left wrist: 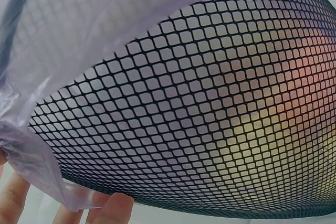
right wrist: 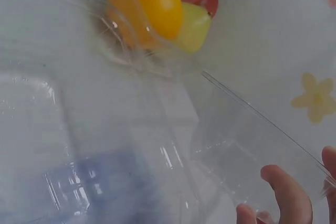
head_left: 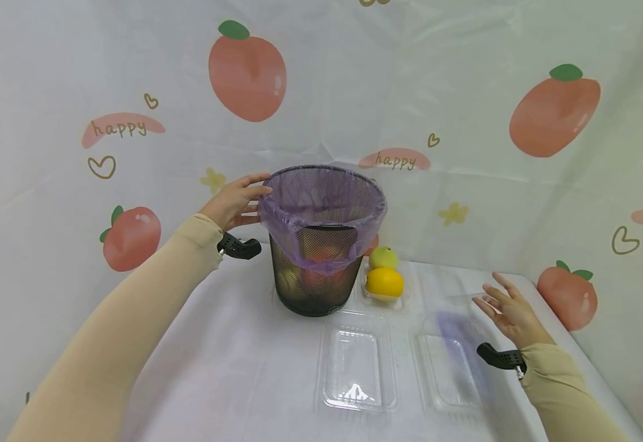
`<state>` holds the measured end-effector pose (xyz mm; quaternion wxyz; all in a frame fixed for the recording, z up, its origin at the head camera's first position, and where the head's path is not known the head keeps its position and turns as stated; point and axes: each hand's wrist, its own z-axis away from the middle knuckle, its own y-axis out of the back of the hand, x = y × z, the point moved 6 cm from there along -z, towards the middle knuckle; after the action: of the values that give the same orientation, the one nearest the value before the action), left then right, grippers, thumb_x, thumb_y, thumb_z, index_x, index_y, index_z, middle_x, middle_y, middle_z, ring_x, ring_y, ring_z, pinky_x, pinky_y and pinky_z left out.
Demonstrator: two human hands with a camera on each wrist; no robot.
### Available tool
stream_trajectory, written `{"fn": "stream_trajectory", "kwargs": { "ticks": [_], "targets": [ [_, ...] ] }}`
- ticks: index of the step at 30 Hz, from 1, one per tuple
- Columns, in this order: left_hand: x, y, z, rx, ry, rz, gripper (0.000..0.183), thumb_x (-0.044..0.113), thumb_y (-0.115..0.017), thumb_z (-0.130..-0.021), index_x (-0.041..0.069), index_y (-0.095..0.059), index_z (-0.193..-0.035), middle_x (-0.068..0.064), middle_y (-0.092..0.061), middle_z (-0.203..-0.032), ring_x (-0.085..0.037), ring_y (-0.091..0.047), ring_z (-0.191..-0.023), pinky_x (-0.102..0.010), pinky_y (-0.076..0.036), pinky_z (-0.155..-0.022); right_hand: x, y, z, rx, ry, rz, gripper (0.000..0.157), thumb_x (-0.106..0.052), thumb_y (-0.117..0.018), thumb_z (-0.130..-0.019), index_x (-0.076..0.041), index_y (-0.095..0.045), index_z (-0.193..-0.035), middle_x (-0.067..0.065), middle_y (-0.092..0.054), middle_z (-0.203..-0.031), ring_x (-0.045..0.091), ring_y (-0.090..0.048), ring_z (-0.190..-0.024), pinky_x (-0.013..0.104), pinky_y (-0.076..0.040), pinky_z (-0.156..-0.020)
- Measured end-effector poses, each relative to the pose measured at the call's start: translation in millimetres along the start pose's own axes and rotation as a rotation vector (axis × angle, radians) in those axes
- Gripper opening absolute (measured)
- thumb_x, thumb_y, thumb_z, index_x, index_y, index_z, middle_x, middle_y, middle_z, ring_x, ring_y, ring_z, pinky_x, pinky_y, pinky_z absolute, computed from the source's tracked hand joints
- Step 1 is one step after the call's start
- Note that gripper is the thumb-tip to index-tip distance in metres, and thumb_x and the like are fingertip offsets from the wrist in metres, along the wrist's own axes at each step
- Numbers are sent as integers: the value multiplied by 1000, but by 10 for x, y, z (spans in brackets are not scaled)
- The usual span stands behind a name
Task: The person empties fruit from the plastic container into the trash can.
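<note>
In the head view, my left hand (head_left: 235, 202) rests against the left side of a black mesh wastebasket (head_left: 312, 288) lined with a purple bag (head_left: 327, 245). Its fingers are mostly straight. The left wrist view shows fingertips (left wrist: 115, 208) touching the bag's gathered edge beside the mesh. On the right, my right hand (head_left: 511, 316) pinches the edge of a raised clear plastic sheet, apparently the lid (right wrist: 236, 145) of a clear plastic box (head_left: 451, 374). Transparency makes the lid's outline hard to follow. Reddish and yellowish shapes show blurred through the mesh.
A second clear plastic box (head_left: 357, 368) lies on the white table (head_left: 227, 368) in front of the wastebasket. Right of the basket, a yellow fruit (head_left: 384, 282) and a pale green fruit (head_left: 383, 258) sit in a clear container. A fruit-printed cloth (head_left: 321, 92) hangs behind.
</note>
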<state>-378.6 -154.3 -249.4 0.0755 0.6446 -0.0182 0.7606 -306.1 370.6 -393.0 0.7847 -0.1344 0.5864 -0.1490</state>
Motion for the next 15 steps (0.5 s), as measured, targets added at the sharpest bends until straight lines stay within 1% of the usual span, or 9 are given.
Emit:
{"fn": "stream_trajectory", "kwargs": {
  "ticks": [1,2,3,4,5,8,10,12,15],
  "targets": [
    [0,0,-1,0,0,0,56,27,-53,-101,32,-32,-151,-3,-39,-143,-20,-51,-114,-38,-44,-101,7,5,-4,0,9,15,82,-6,-51,-99,-38,1,-154,10,-20,-142,13,-33,-130,21,-48,-96],
    [-1,0,-1,0,0,2,56,26,-53,-101,32,-31,-152,-3,-38,-144,-21,-50,-115,-38,-44,-102,13,11,-12,2,19,29,80,-6,-52,-99,-37,-4,-154,6,-31,-129,9,-41,-117,22,-50,-94],
    [-2,1,-2,1,0,4,56,26,-53,-101,32,-32,-152,-4,-38,-145,-21,-50,-116,-39,-44,-102,21,15,-20,2,28,40,78,-5,-53,-98,-35,-8,-154,1,-34,-118,6,-44,-105,23,-51,-92],
    [-2,1,-3,0,0,7,56,26,-53,-101,32,-31,-152,-4,-37,-146,-22,-50,-117,-39,-43,-103,28,19,-30,-1,35,46,76,-4,-53,-98,-34,-11,-153,-1,-38,-110,5,-47,-97,23,-52,-90],
    [-2,0,-4,0,-1,8,56,26,-53,-101,31,-31,-152,-5,-36,-147,-23,-49,-118,-40,-43,-103,37,21,-39,-2,41,57,74,-3,-53,-98,-32,-13,-153,-1,-40,-106,5,-49,-93,24,-53,-89],
    [-2,-6,-7,-5,-6,14,55,24,-52,-101,30,-31,-152,-6,-35,-150,-25,-47,-122,-42,-41,-105,61,15,-59,-1,45,93,76,-2,-53,-98,-28,-10,-154,0,-42,-103,5,-52,-89,24,-54,-87],
    [0,-11,-7,-7,-9,13,56,24,-52,-101,30,-30,-152,-6,-34,-151,-26,-46,-124,-42,-41,-106,76,14,-68,7,36,132,80,-3,-53,-98,-25,-3,-156,1,-40,-105,4,-50,-90,23,-54,-86],
    [0,-14,-7,-6,-9,11,56,24,-52,-101,30,-31,-152,-6,-35,-151,-26,-46,-125,-42,-41,-106,89,17,-71,17,25,166,83,-4,-53,-98,-21,2,-157,1,-36,-108,3,-48,-91,23,-53,-87],
    [0,-13,-10,2,-6,8,56,25,-53,-101,30,-31,-152,-6,-36,-149,-26,-47,-125,-41,-42,-105,105,33,-76,31,12,205,84,-6,-54,-98,-20,5,-156,2,-29,-114,3,-44,-96,21,-52,-88]
  ]
}}
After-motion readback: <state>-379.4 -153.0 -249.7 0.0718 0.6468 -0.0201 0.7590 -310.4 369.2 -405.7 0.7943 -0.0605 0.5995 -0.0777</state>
